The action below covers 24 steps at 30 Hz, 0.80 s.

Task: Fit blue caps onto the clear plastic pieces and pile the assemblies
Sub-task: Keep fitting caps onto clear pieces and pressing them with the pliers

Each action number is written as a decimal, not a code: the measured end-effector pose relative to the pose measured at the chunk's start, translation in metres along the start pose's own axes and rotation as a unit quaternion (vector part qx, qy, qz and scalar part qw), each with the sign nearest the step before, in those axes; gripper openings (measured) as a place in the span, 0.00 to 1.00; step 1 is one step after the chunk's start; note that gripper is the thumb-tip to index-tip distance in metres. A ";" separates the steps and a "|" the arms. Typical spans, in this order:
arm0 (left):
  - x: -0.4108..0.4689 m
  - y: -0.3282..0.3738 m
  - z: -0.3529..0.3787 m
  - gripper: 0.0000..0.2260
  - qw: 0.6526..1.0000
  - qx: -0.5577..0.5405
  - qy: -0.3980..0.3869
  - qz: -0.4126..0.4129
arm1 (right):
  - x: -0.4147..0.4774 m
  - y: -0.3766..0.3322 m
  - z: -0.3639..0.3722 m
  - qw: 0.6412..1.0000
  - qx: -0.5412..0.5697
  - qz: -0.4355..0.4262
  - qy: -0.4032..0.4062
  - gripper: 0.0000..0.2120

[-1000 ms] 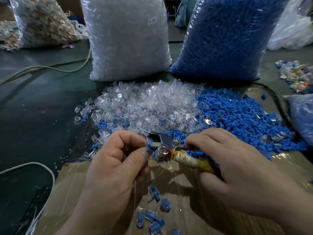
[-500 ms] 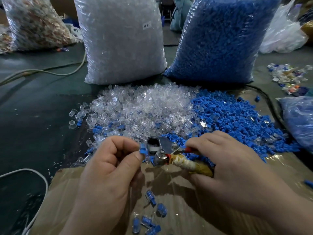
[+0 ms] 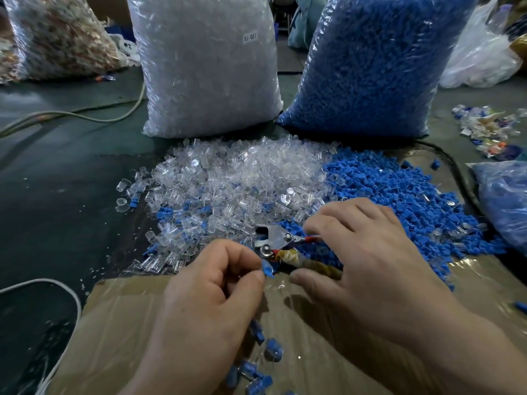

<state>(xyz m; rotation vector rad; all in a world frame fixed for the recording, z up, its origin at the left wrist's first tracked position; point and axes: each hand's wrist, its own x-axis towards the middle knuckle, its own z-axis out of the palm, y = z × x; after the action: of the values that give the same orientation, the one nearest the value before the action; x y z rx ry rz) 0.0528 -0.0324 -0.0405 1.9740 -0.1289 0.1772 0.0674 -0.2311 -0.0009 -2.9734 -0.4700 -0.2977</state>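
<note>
My left hand [image 3: 211,292] pinches a small blue-capped piece [image 3: 267,268] between thumb and forefinger, just below the metal head of a plier-like press tool [image 3: 273,242]. My right hand [image 3: 368,263] grips that tool by its tape-wrapped handle [image 3: 296,260] and thin red lever. Behind the hands lie a heap of clear plastic pieces [image 3: 239,181] and, to its right, a heap of blue caps [image 3: 399,195]. A small pile of finished assemblies [image 3: 256,363] lies on the cardboard sheet [image 3: 119,332] under my left wrist.
Two large bags stand at the back: one of clear pieces [image 3: 208,67], one of blue caps [image 3: 368,64]. A bag of mixed parts [image 3: 57,38] stands far left. White cables [image 3: 71,115] cross the dark floor. A blue-filled bag [image 3: 504,201] lies at the right.
My left hand has drawn the blue-capped piece back out of the tool's head and lowered it a little. My right hand's fingers have loosened on the lever.
</note>
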 end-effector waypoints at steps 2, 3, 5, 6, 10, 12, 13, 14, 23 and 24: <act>-0.002 0.003 0.001 0.08 1.000 0.013 0.001 0.022 | -0.003 -0.010 -0.002 0.996 0.045 -0.066 0.047 0.19; -0.004 0.005 0.002 0.07 0.999 0.027 0.003 0.040 | -0.005 -0.014 -0.001 0.991 0.057 -0.102 0.058 0.16; -0.005 0.009 0.000 0.05 0.997 0.046 -0.007 0.070 | -0.006 -0.017 0.000 0.986 0.061 -0.139 0.068 0.14; -0.006 0.012 -0.002 0.05 0.996 0.046 -0.016 0.078 | -0.007 -0.017 0.001 0.985 0.059 -0.143 0.069 0.11; -0.006 0.017 -0.004 0.04 0.996 0.001 -0.012 0.085 | -0.009 -0.013 0.001 0.988 0.069 -0.123 0.056 0.05; -0.004 0.017 -0.006 0.07 0.998 -0.035 -0.021 0.045 | -0.009 -0.017 0.001 0.985 0.082 -0.137 0.059 0.03; -0.002 0.016 -0.007 0.12 0.998 -0.032 -0.042 0.036 | -0.009 -0.019 0.001 0.983 0.091 -0.148 0.062 0.03; -0.001 0.014 -0.008 0.17 0.997 -0.022 -0.067 0.033 | -0.009 -0.022 0.001 0.981 0.102 -0.153 0.061 0.04; -0.002 0.016 -0.013 0.05 0.978 0.015 -0.112 0.178 | -0.015 -0.029 -0.008 0.783 0.593 0.107 -0.152 0.13; -0.001 0.016 -0.013 0.04 0.977 0.042 -0.099 0.184 | -0.015 -0.027 -0.008 0.783 0.589 0.116 -0.166 0.14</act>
<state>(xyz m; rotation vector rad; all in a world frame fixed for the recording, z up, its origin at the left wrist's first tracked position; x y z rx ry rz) 0.0481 -0.0272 -0.0215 2.0339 -0.6289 0.2271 0.0437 -0.2106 0.0065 -1.7739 -0.1742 0.4259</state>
